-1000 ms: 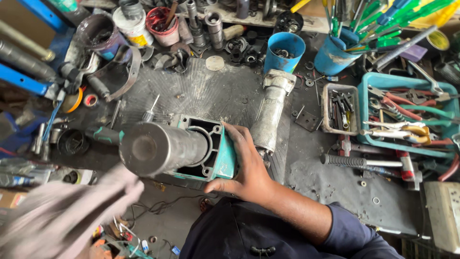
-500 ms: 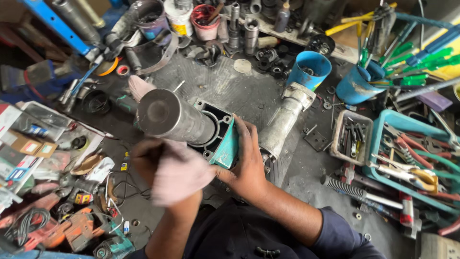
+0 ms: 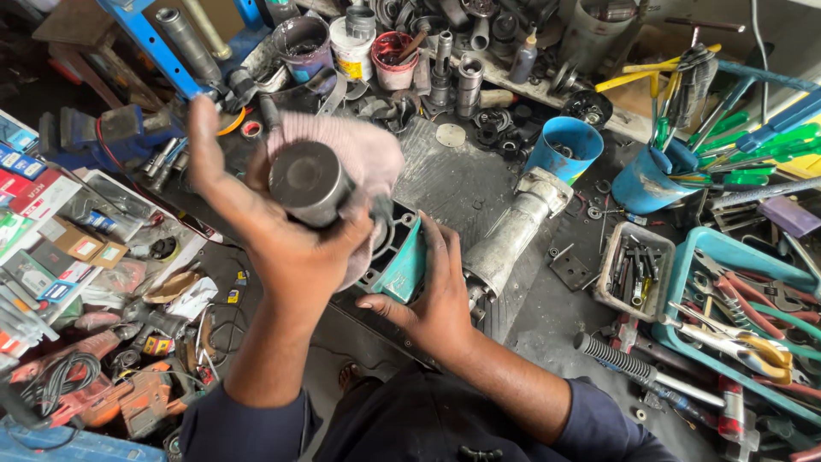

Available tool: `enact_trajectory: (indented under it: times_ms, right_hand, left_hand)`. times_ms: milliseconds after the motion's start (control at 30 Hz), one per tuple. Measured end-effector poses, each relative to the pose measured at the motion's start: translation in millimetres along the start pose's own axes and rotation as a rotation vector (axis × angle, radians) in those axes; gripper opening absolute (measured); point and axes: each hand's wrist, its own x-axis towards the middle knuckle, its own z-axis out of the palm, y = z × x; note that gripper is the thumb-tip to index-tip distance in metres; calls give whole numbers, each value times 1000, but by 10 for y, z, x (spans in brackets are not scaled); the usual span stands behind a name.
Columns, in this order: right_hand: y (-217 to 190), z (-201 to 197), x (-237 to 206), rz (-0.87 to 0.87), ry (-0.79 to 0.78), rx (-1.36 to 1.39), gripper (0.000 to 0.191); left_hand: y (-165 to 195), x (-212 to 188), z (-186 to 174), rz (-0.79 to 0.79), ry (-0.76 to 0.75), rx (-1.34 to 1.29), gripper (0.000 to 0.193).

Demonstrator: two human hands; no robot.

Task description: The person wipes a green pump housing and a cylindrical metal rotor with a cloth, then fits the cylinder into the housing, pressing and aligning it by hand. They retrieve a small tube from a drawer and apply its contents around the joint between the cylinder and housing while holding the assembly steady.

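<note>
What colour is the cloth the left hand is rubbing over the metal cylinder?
Pale pink, a bit grimy: cloth in the left hand, seen in the head view.

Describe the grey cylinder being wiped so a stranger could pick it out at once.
Start at the cluttered dark workbench. At its left centre, the left hand presses a pale pink cloth around a thick grey metal cylinder rising from a teal housing that the right hand steadies. Its blank round end faces the camera.

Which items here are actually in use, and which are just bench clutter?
In use: left hand, pink rag, steel cylinder, teal housing, right hand.
Lying about: grey gear casing, blue cups, teal tool tray, paint tins.
</note>
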Motion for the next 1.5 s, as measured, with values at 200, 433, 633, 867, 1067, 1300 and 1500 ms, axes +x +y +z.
enact_trajectory:
  times_ms: [200, 433, 633, 867, 1067, 1300, 1500]
  right_hand:
    - [34, 3, 0, -5, 15, 6, 124]
    - [124, -60, 67, 21, -4, 44, 120]
    - [105, -57, 42, 23, -17, 65, 121]
    - [125, -57, 79, 18, -2, 49, 119]
    - [96, -66, 101, 44, 9, 45, 119]
    - [127, -54, 79, 65, -7, 34, 119]
    - [229, -32, 31, 91, -24, 8, 121]
  left_hand:
    - [37, 246, 229, -208, 195, -719, 127]
    - [207, 177, -156, -177, -500, -265, 135]
    - [106, 51, -310, -135, -454, 172, 108]
    - [-194, 209, -611, -298, -388, 264, 84]
    - [-338, 184, -629, -126, -167, 433, 28]
    - [-156, -117, -348, -207, -467, -111, 38]
    - [-415, -305, -594, 310, -485, 3, 14]
